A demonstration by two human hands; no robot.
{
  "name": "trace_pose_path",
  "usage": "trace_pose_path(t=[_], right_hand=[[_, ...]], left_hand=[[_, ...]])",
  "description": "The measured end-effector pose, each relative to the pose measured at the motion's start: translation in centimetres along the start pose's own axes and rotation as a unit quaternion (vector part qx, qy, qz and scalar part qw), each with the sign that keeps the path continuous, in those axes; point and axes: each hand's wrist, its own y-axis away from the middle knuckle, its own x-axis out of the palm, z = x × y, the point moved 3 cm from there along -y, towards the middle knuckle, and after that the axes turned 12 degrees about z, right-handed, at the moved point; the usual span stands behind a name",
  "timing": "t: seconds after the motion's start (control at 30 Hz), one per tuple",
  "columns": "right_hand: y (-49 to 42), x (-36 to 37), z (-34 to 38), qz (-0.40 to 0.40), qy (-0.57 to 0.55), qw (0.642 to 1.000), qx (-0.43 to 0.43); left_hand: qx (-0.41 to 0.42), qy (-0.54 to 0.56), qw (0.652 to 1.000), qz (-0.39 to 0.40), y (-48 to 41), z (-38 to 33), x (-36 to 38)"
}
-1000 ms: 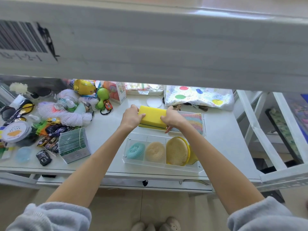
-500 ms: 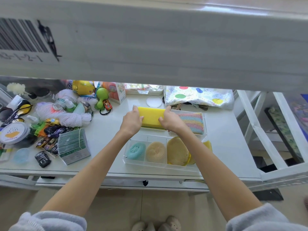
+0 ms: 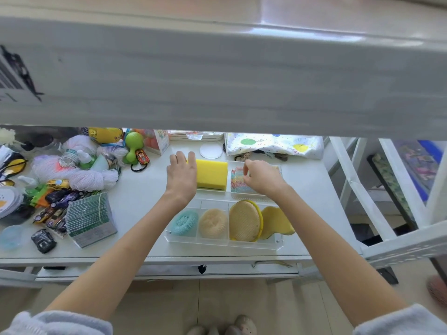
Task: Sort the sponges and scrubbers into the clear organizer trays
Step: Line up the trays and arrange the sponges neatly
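A yellow block sponge (image 3: 212, 174) lies in the left compartment of the far clear tray (image 3: 254, 196). My left hand (image 3: 182, 176) rests flat with spread fingers against the sponge's left edge, holding nothing. My right hand (image 3: 262, 178) hovers over the rainbow mesh scrubber (image 3: 235, 181) in the right compartment, fingers curled; whether it pinches the mesh is unclear. The near clear tray (image 3: 222, 244) holds a teal scrubber (image 3: 183, 222), a beige scrubber (image 3: 213, 224), a round yellow mesh pad (image 3: 244, 221) and a yellow sponge piece (image 3: 275, 221) poking over its right end.
The table's left side is crowded with white yarn (image 3: 79, 176), toy cars (image 3: 56, 197) and a banded stack of green packets (image 3: 90, 221). A polka-dot bag (image 3: 273, 143) and a white disc (image 3: 211, 151) lie behind the trays. A grey shelf (image 3: 217, 81) hangs overhead; a white frame (image 3: 350, 187) stands right.
The yellow sponge went from being held up in both hands down into the far tray. Both hands let go of it; the right hand moved right over the rainbow scrubber.
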Motion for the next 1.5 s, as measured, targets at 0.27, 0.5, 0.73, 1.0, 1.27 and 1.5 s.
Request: trace_pose_path(t=[0.27,0.5,0.73,1.0,1.27,1.5], right_hand=[[1.8,1.1,-5.3,0.023,-0.039,0.998,-0.040],[1.4,1.2,-6.0,0.049,-0.044,0.997,-0.032],[1.4,1.6,-5.4,0.040,-0.046,0.996,-0.065],[1.0,1.7,-5.1,0.034,-0.010,0.998,-0.051],[5.7,1.0,-7.1,-0.071,-0.109,0.989,-0.063],[10.1,5.4,-8.9,0.066,-0.171,0.982,0.050]], left_hand=[[0.118,0.034,0.992,-0.018,0.5,-5.4,-0.9],[0.142,0.090,0.975,0.145,0.3,-11.4,0.8],[0.067,0.085,0.976,0.189,-1.0,-11.2,1.2],[0.057,0.112,0.976,0.178,-1.0,-11.3,1.9],[0.112,0.078,0.986,0.091,2.0,-11.1,0.3],[0.294,0.086,0.941,0.144,7.2,-10.7,3.6]])
